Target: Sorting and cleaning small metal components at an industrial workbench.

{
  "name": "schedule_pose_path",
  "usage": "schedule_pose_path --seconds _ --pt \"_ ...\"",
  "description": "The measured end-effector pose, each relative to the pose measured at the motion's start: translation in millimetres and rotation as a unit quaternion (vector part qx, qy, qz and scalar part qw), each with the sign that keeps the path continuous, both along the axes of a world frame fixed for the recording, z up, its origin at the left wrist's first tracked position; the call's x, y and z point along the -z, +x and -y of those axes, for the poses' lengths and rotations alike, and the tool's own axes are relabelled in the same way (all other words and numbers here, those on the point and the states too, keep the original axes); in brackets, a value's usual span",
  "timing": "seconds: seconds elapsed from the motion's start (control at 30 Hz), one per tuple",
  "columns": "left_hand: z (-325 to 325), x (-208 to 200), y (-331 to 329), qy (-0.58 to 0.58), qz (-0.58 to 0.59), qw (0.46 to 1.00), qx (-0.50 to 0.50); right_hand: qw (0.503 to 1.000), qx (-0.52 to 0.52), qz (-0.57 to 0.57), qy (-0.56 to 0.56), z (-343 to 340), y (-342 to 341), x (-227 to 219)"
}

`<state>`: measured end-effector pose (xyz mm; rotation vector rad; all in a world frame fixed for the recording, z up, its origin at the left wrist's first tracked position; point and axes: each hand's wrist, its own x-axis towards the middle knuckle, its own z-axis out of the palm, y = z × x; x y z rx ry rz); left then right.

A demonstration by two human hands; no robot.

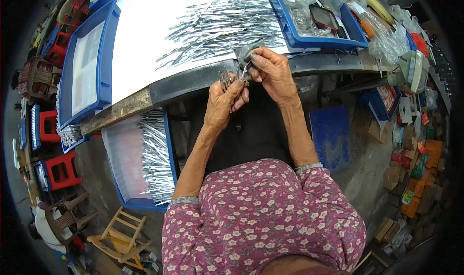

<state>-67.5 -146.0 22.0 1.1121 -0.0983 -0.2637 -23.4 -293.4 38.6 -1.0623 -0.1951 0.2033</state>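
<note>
My left hand (pixel 220 103) is closed around a small bunch of thin metal rods (pixel 223 77), whose ends stick up past the fingers. Close beside it, my right hand (pixel 275 72) is closed on a crumpled grey cloth-like scrap (pixel 244 52), its fingertips at a silvery rod end between the two hands. Fingers partly hide that contact. Both hands are over the dark front edge of the workbench (pixel 193 84). Just beyond them, a wide pile of similar thin silvery rods (pixel 227 26) lies loosely on a white sheet (pixel 140 28).
A blue tray (pixel 108 57) sits at the bench's left, and another blue tray (pixel 309 45) with bags and small items at the right. Below left, a blue-rimmed bin (pixel 130 202) holds more rods. Red stools (pixel 63 171), a wooden folding chair (pixel 123 238) and boxes (pixel 394 176) stand around.
</note>
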Motion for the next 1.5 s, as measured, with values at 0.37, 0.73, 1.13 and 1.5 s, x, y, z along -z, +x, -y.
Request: schedule_pose_path --seconds 0.37,0.73,1.13,1.5 --pt "-1 1 -4 -0.045 -0.035 0.998 0.035 0.999 -0.008 -0.008 -0.034 0 -4 2" --pt "1 6 -7 0.009 -0.050 0.998 0.042 0.956 0.097 0.091 -0.262 -4 -26 8" --pt "1 5 -8 0.109 -0.012 0.994 0.009 0.910 0.194 0.095 -0.353 20 9 20" --pt "-6 5 -6 0.082 -0.001 0.996 -0.020 0.713 0.254 0.271 -0.595 7 45 46"
